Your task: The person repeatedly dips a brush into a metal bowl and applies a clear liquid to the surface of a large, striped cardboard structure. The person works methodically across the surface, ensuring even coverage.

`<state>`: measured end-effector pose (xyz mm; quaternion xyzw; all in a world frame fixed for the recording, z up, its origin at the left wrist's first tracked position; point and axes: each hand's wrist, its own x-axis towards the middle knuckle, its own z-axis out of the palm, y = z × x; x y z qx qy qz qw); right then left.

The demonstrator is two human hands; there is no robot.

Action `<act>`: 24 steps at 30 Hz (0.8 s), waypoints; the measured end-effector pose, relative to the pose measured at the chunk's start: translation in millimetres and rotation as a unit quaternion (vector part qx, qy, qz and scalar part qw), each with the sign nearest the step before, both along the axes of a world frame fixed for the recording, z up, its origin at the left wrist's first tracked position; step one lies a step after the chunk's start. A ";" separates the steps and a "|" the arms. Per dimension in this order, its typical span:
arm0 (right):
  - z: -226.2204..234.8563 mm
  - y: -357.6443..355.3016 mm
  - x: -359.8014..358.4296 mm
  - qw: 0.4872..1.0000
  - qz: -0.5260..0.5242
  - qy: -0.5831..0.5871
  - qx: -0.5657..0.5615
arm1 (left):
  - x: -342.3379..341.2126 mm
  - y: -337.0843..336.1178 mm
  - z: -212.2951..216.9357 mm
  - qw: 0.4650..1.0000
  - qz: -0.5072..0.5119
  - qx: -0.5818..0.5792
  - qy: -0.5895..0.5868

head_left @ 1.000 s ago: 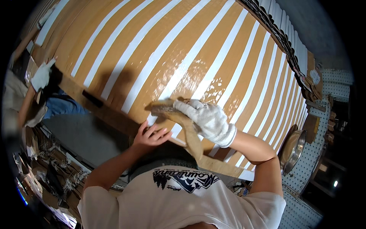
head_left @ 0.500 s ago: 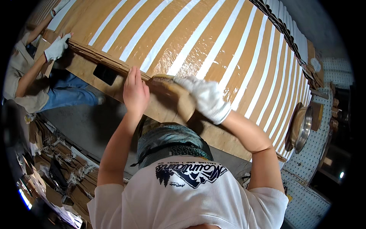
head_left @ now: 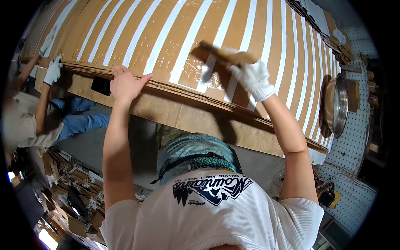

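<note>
Since half a second ago, the right hand (head_left: 253,78) has lifted away from the near edge of the cardboard and now sits farther out over the striped surface, carrying the brush (head_left: 221,53) with it. That wooden-handled brush lies above a glossy wet patch on the cardboard sheets (head_left: 166,46), its dark shadow falling on the brown and white stripes just to its left; whether the bristles touch the surface cannot be told. The right hand, in a white work glove, is clenched around the brush handle.

The left hand (head_left: 124,84), bare, has slid left along the edge and now rests flat on the near rim of the stacked sheets, fingers spread and released, gripping nothing. The stack is a broad pile of brown cardboard crossed by long white tape-like stripes, and it overhangs a plain cardboard layer below.

At the far left, a co-worker in a beige top and blue trousers presses a gloved hand (head_left: 53,70) against the same edge of the stack. To the right of the cardboard, a round metal bowl (head_left: 336,105) stands on its side near a white pegboard wall (head_left: 354,137). Piles of flattened cardboard scraps (head_left: 75,196) lie on the floor at lower left.
</note>
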<state>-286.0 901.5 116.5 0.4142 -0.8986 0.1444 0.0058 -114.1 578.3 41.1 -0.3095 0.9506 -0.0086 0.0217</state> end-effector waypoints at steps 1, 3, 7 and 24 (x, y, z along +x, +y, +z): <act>-2.9 11.7 -8.4 0.998 -0.056 0.028 -0.014 | -3.7 0.3 3.2 1.000 0.007 0.011 -0.027; -35.1 40.2 -3.9 0.981 0.014 0.015 -0.195 | -11.5 1.9 4.9 0.999 -0.003 0.014 -0.041; -11.8 48.1 50.5 0.993 0.110 0.008 0.050 | -2.4 -13.2 -9.7 0.998 -0.011 -0.010 -0.053; 9.7 36.8 -79.6 0.815 -0.278 -0.429 -0.275 | -18.1 4.1 15.1 0.993 0.010 0.112 -0.038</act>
